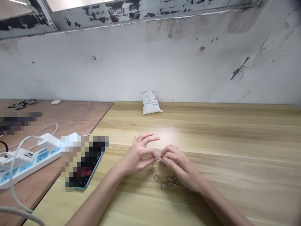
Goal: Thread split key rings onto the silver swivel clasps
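My left hand (138, 154) pinches a tiny metal part between thumb and index finger, its other fingers stretched out; the part is too small to make out. Almost touching it, my right hand (180, 164) is closed with its fingertips on a small silvery metal clasp (161, 159). Below the hands, on the wooden tabletop (211, 131), lie a metal ring (156, 178) and another metal ring (148, 171). A small heap of metal clasps (169, 182) sits beside my right wrist, partly under that hand. More rings peek out around the left fingers.
Against the wall stands a white printed packet (150, 103). To the left lies a phone (90, 171), mostly blurred out. A white power strip (42, 160) with plugged-in chargers and a white cable (13, 179) spreads over the reddish-brown table (70, 114).
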{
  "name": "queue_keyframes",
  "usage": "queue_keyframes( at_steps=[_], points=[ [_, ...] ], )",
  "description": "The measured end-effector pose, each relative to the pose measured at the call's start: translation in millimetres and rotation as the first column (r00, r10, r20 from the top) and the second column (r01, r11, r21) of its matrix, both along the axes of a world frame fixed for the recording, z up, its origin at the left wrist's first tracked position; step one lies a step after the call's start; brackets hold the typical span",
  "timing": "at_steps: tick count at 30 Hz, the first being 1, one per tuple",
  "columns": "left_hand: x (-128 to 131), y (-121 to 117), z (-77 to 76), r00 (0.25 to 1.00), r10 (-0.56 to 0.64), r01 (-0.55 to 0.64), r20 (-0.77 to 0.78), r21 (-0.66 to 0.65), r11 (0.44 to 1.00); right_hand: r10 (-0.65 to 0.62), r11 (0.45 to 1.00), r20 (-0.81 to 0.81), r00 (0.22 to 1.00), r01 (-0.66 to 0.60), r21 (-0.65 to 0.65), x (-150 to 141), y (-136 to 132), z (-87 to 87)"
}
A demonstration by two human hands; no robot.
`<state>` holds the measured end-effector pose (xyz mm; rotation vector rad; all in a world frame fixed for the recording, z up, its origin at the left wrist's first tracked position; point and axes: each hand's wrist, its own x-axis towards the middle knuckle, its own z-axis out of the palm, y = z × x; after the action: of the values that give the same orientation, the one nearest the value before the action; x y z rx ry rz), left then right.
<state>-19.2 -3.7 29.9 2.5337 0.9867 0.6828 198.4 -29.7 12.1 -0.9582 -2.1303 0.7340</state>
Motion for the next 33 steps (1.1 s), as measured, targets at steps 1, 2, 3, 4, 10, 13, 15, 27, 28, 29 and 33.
queue_keyframes(
  at_steps=[1, 2, 3, 4, 10, 13, 15, 27, 28, 29, 33],
  points=[
    [1, 0, -1.2, 0.999, -0.004, 0.006, -0.033, 0.063, 0.998, 0.005, 1.0, -0.028, 1.0, -0.006, -0.031, 0, 0, 0.3],
    [2, 0, -2.5, 0.998, 0.006, 0.001, -0.055, 0.122, 0.993, 0.004, 0.999, -0.046, 0.999, -0.006, -0.049, 0, 0, 0.4],
    [1, 1, -4.1, 0.997, 0.029, -0.018, -0.065, 0.166, 0.986, -0.001, 0.999, -0.053, 0.999, -0.002, -0.054, 0, 0, 0.1],
    [-1, 3, -6.0, 0.996, 0.063, -0.049, -0.07, 0.191, 0.98, -0.016, 0.999, -0.048, 0.999, 0.013, -0.047, 0, 1, -0.5],
    [-26, 23, -24.3, 0.963, 0.255, -0.252, -0.08, 0.05, 0.966, -0.13, 0.988, 0.042, 0.991, 0.126, 0.088, 10, 13, -5.5],
    [-29, 26, -29.5, 0.967, 0.244, -0.247, -0.075, -0.023, 0.969, -0.167, 0.986, 0.048, 0.985, 0.166, 0.021, 26, 20, -0.3],
    [-26, 25, -30.1, 0.961, 0.266, -0.27, -0.08, -0.034, 0.962, -0.145, 0.987, 0.094, 0.985, 0.151, -0.058, 36, 23, 6.9],
    [-29, 26, -33.3, 0.967, 0.174, -0.16, -0.187, 0.088, 0.983, 0.106, 0.941, 0.396, 0.912, 0.037, -0.336, 52, 10, 17.7],
    [-33, 28, -32.5, 0.964, 0.19, -0.175, -0.185, 0.093, 0.98, 0.092, 0.949, 0.412, 0.907, 0.046, -0.313, 51, 11, 15.6],
    [-36, 29, -31.6, 0.96, 0.212, -0.196, -0.184, 0.1, 0.975, 0.079, 0.954, 0.422, 0.903, 0.054, -0.295, 50, 12, 14.0],
    [-31, 26, -29.7, 0.956, 0.259, -0.243, -0.141, 0.121, 0.963, 0.068, 0.956, 0.431, 0.9, 0.065, -0.287, 48, 14, 13.0]
  ],
)
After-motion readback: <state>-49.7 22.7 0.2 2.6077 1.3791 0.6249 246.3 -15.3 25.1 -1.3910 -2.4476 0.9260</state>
